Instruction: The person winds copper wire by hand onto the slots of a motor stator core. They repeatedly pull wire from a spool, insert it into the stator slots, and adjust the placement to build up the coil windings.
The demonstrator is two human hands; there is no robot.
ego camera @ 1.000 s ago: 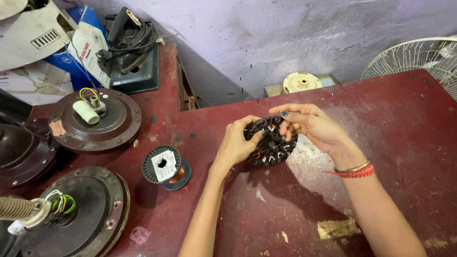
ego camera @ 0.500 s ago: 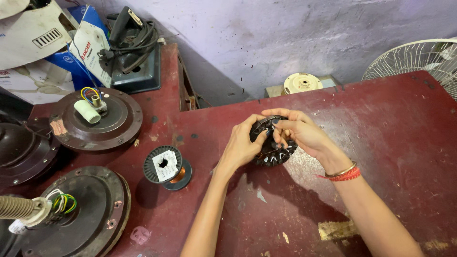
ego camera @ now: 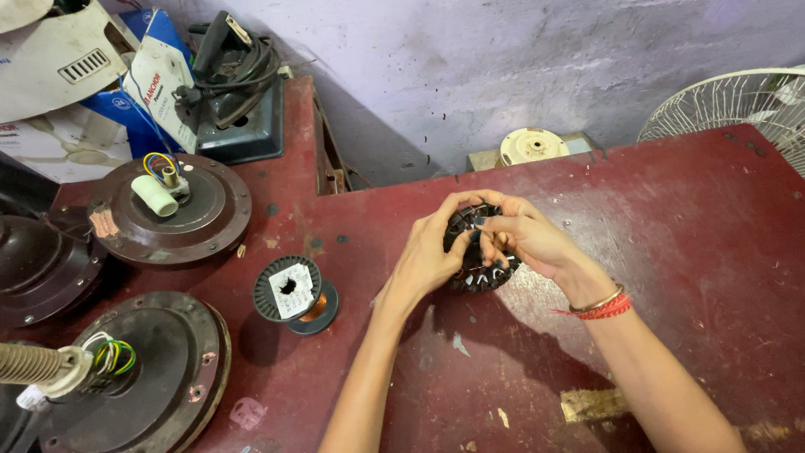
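Both my hands hold a black round slotted motor core (ego camera: pixel 482 270) upright just above the dark red table (ego camera: pixel 671 252). My left hand (ego camera: pixel 429 256) cups its left rim, fingers curled over the top. On the core's right face rests my right hand (ego camera: pixel 528 239), its fingertips pinched at the slots near the middle. A red and gold bangle sits on my right wrist. A spool of copper wire (ego camera: pixel 295 293) with a black flange stands on the table to the left of my left hand, apart from it.
Three brown ceiling fan motor housings lie at the left: one at the back (ego camera: pixel 172 210), one at the front (ego camera: pixel 134 377) with coloured wires, one at the edge (ego camera: pixel 33 268). A black iron (ego camera: pixel 239 75), boxes, a cream disc (ego camera: pixel 532 144) and a fan grille (ego camera: pixel 738 101) line the back.
My hands have shifted slightly on the core, the right fingers moving toward its middle slots. The core stays in about the same spot above the table.
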